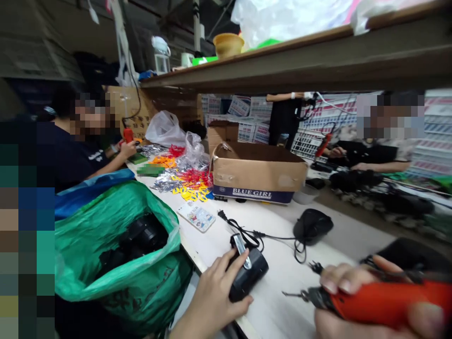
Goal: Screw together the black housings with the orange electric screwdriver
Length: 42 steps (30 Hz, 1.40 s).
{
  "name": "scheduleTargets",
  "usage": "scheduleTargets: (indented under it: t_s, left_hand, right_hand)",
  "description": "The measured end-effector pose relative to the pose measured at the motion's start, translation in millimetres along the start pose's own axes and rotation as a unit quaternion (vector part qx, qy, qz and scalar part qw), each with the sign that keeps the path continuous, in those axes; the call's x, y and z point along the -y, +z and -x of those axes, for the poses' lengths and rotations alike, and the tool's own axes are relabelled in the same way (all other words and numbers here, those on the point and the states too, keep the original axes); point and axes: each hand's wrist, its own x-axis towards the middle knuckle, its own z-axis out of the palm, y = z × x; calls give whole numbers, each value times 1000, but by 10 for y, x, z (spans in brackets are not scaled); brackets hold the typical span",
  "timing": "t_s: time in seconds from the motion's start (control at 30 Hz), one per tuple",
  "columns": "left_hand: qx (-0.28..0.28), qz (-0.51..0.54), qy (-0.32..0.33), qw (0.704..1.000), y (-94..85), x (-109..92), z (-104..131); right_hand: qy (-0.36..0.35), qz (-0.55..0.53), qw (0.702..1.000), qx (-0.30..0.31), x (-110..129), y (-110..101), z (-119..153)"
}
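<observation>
Under the left hand (216,287): a black cylinder (257,273), smooth-skinned with a soft sheen, lying aslant on the white tabletop (275,313).
Silver strip (240,244): narrow, bright, metal-looking, round-ended, running along the cylinder beside the left hand's fingers.
In the right hand (348,278): a red power screwdriver (381,301), thick and rounded, its casing plastic-looking, its nose black and stubby.
Bit (292,294): thin and dark, jutting from the nose, between the two hands and apart from the cylinder.
Cord (277,237): slim, black, looped just beyond the left hand.
Green bag (148,270): crinkled plastic, wide-mouthed, left of the left hand; glossy black parts (146,234) lie inside.
Beyond the left hand: a flat printed card (197,216) with rounded corners and, farther off, a stiff brown cardboard box (261,176).
Left hand's pose: reaching from below, back upward, grasping the cylinder; fingers stretch over its upper side, thumb against the near end.
Right hand's pose: closed around the screwdriver, which it holds nearly level, bit toward the left hand.
</observation>
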Motion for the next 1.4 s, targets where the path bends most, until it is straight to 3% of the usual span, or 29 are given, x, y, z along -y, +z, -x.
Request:
scheduleTargets:
  t_s: [0.13, 0.33, 0.6, 1.1, 1.4]
  left_hand:
    - [-47, -2, 53, 998, 66, 44, 2]
    - [-76, -10, 102, 992, 114, 99, -7]
    - [-84, -20, 92, 992, 118, 74, -19]
    - [-61, -32, 98, 993, 70, 18, -13]
    - [-54, -44, 69, 995, 71, -18, -31]
  right_hand:
    - [-31, 22, 999, -26, 74, 370, 56]
    - [-25, -23, 999, 13, -69, 551, 128]
    - [-20, -30, 999, 27, -160, 629, 200]
    - [-18, -25, 999, 23, -211, 566, 169]
    - [-21, -21, 999, 27, -254, 604, 196]
